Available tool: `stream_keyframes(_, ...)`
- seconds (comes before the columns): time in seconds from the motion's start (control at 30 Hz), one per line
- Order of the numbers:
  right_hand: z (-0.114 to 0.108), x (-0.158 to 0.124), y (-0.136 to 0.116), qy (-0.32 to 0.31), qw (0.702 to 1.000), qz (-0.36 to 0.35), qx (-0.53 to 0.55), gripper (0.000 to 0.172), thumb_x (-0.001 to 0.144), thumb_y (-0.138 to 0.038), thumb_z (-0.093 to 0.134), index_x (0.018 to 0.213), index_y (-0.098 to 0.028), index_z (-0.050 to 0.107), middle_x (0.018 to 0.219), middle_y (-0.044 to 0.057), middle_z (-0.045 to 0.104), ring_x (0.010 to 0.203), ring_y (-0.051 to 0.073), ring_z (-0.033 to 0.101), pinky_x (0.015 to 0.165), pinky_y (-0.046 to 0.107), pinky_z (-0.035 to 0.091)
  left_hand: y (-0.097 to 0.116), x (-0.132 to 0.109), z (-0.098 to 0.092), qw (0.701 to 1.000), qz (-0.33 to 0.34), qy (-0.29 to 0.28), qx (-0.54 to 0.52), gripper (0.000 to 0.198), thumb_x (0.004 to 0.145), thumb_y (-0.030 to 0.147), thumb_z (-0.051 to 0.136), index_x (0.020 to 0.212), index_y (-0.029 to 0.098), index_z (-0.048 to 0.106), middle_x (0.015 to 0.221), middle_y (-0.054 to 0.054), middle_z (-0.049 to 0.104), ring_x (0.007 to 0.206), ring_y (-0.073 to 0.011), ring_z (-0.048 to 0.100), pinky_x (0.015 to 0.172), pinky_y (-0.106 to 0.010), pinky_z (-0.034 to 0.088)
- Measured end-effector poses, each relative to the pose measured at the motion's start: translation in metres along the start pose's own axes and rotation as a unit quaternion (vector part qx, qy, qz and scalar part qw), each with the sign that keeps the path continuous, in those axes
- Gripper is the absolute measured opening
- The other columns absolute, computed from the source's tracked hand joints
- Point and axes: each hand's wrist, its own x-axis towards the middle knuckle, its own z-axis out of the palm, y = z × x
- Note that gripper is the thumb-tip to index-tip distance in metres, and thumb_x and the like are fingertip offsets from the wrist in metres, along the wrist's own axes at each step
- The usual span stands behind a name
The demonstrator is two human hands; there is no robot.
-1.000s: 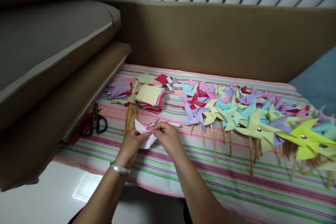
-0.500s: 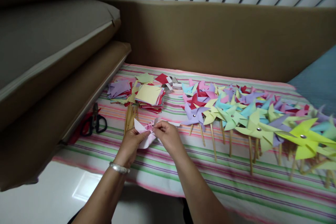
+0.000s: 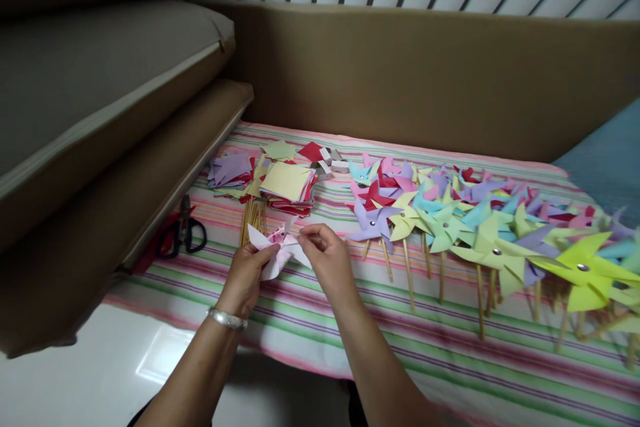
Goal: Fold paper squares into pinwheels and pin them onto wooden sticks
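Work is found in hand over a striped cloth [image 3: 400,340], where a pale pink paper pinwheel [image 3: 283,257] is held up just on the near side of the bundled sticks [image 3: 254,217]. The pinwheel is borne by the left hand [image 3: 247,273], whose grip is closed on the left part of the paper, with the thumb laid near the centre. A bracelet [image 3: 227,318] is noted on the left wrist.

A change is recorded at the right hand [image 3: 330,260]. In the view from 0.5 s earlier, its fingertips are seen at the pinwheel's centre, beside the left thumb; now they are placed further right, at the right-hand vane. The grip there is narrow, thumb and forefinger drawn close together; whether paper is pinched or only touched cannot be told. The centre is thereby left more exposed, and the vanes are seen spread around it. It is judged that the folds are now steadied mainly by the left grip.

Beyond the sticks, a stack of paper squares [image 3: 287,183] and a pile of purple paper [image 3: 230,170] are noted, with small boxes [image 3: 330,163] further back. Scissors [image 3: 184,233] are recorded at the left, apart from both hands. At the right, a crowded group of stick-mounted pinwheels [image 3: 447,227] is observed, untouched by either hand
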Motion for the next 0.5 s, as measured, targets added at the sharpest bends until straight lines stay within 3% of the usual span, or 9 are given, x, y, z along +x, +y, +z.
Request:
stream_keyframes(0.13, 0.005, -0.007, -0.003, -0.009, 0.989, -0.077, -0.126, 0.005, 0.071, -0.023, 0.062, 0.073, -0.021, 0.066, 0.092, 0.006, 0.065, 0.094, 0.02, 0.058, 0.088, 0.034, 0.042, -0.002, 0.001, -0.001, 1.0, 0.025, 0.011, -0.015, 0.024, 0.052, 0.02, 0.079, 0.074, 0.012, 0.07, 0.062, -0.002, 0.069, 0.052, -0.0099, 0.058, 0.051, -0.019, 0.041)
stream_keyframes(0.27, 0.01, -0.012, -0.003, -0.024, 0.975, -0.086, -0.202, 0.005, 0.069, -0.024, 0.066, 0.074, -0.021, 0.065, 0.099, 0.006, 0.064, 0.102, 0.022, 0.054, 0.093, 0.036, 0.038, -0.005, 0.002, -0.002, 1.0, 0.026, 0.01, -0.015, 0.024, 0.054, 0.02, 0.078, 0.074, 0.012, 0.069, 0.063, -0.002, 0.069, 0.051, -0.0098, 0.058, 0.05, -0.019, 0.041)
stream_keyframes(0.5, 0.009, -0.01, -0.002, -0.054, 0.98, -0.059, -0.184, 0.007, 0.066, -0.016, 0.065, 0.063, -0.021, 0.062, 0.092, 0.005, 0.064, 0.098, 0.022, 0.055, 0.089, 0.035, 0.039, -0.004, 0.002, -0.003, 0.999, 0.022, -0.007, -0.034, 0.023, 0.053, 0.017, 0.077, 0.074, 0.013, 0.068, 0.065, -0.001, 0.069, 0.057, -0.0115, 0.059, 0.058, -0.022, 0.043)
